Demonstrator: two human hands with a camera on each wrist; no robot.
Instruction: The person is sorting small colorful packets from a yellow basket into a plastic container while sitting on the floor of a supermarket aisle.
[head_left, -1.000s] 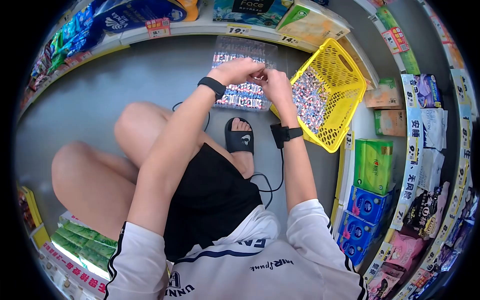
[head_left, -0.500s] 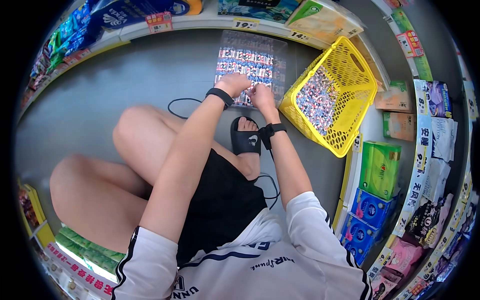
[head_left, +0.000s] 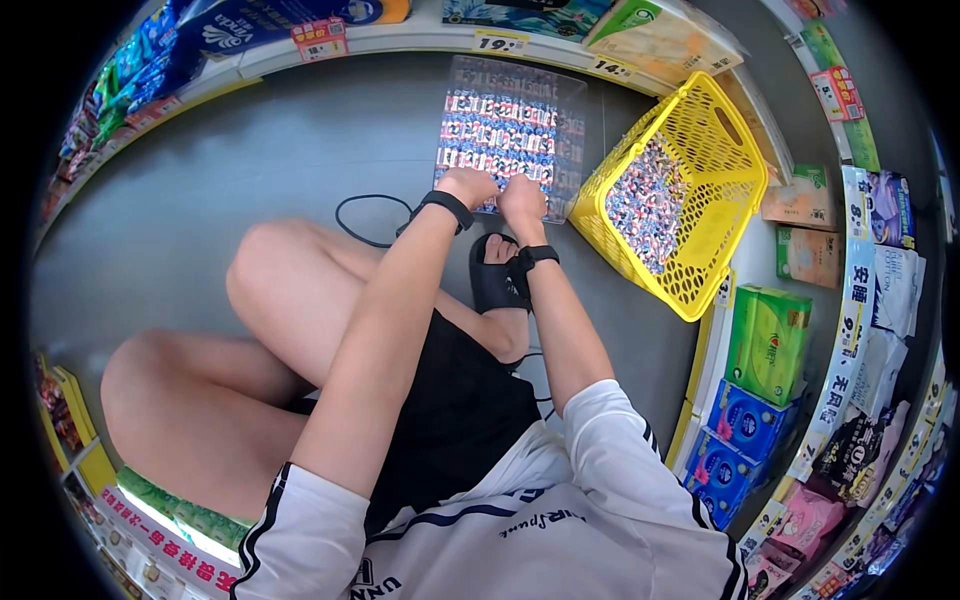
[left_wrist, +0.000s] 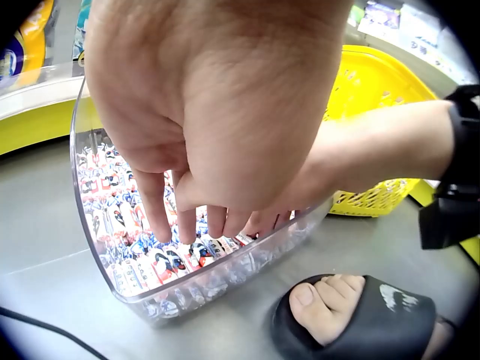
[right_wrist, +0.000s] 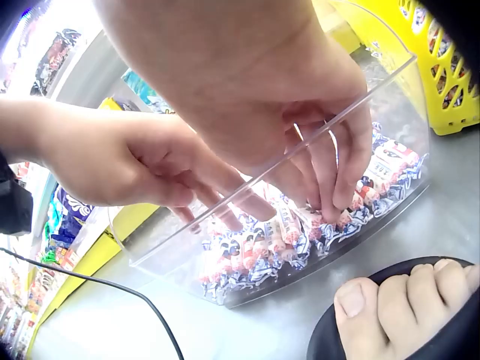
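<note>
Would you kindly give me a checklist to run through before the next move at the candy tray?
1. Clear tray flat on the floor: ok.
2. Candies in it lying in rows: ok.
3. Left hand fingertips touching the near row: ok.
4. Right hand free of any candy: cannot tell, its fingers curl over the row.
5. Yellow basket of loose candies beside the tray: ok.
6. Black cable apart from the tray: ok.

price tag point(head_left: 500, 41) reads 19; neighbouring tag point(head_left: 608, 67) reads 14.
</note>
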